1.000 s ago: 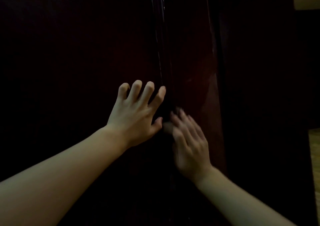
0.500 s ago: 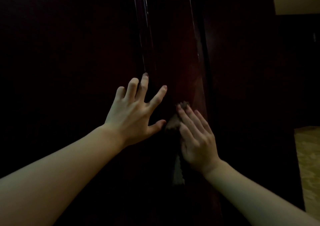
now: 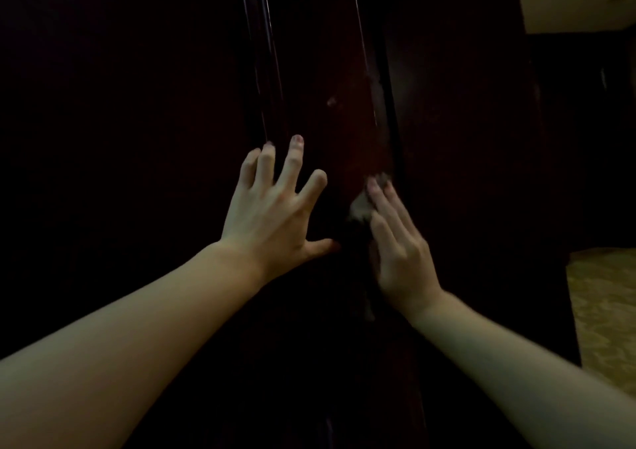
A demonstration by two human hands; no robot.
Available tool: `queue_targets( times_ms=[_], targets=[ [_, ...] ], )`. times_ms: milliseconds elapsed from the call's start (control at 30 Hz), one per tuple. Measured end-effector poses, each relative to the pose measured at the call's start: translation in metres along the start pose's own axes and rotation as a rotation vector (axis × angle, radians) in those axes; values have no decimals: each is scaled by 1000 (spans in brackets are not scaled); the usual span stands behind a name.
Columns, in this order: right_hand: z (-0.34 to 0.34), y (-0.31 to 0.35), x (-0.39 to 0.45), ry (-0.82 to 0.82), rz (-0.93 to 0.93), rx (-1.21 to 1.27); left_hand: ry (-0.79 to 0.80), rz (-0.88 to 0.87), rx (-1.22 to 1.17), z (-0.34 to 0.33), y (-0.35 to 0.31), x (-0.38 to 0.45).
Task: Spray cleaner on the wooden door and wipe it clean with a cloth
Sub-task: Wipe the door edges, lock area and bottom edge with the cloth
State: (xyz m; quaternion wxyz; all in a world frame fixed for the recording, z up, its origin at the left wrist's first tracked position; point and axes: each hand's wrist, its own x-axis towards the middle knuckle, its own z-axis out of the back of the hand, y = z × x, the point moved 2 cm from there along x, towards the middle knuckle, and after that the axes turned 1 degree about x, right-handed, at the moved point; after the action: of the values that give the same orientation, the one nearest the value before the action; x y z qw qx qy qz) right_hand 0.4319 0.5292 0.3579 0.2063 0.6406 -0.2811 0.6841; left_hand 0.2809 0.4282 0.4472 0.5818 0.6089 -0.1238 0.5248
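Against the dark wooden door (image 3: 347, 132), both my bare arms reach forward. My left hand (image 3: 272, 207) lies flat with fingers spread, bracing on the raised vertical moulding and holding nothing. My right hand (image 3: 401, 245) presses a pale cloth (image 3: 359, 206) to the reddish panel with straight fingers — only a crumpled bit shows past my fingertips, and a thin tail hangs below my wrist. The door stands upright, its long axis running top to bottom, the glossy moulding following that line; the cloth trails the same way. The light is very dim, so I judge I could miss smudges or leave streaks. Since I only press the cloth and do not grip it, it could slip out and drop.
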Motion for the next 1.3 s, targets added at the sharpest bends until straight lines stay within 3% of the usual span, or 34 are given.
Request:
queue_targets(
  times_ms=[133,300,400,667,800,1100,1200,1300],
  targets=[
    [1,-2,-29,41,22,59,15,-13,42,3,-7,2],
    [0,-10,56,30,-58,36,51,-50,68,5,-7,6],
    [-2,-12,63,15,-53,4,75,-76,84,8,-5,6],
    [0,2,-83,81,49,-2,111,-97,45,14,4,1],
    [4,10,-147,169,51,-15,130,-137,-15,-3,-7,-48],
    [-2,19,-107,65,-5,-47,116,-166,-54,-32,-51,-136],
    [-4,21,-159,79,11,-65,128,-194,-68,-35,-58,-150],
    [1,27,-231,200,64,-67,148,-215,-58,-38,-64,-161]
  ],
)
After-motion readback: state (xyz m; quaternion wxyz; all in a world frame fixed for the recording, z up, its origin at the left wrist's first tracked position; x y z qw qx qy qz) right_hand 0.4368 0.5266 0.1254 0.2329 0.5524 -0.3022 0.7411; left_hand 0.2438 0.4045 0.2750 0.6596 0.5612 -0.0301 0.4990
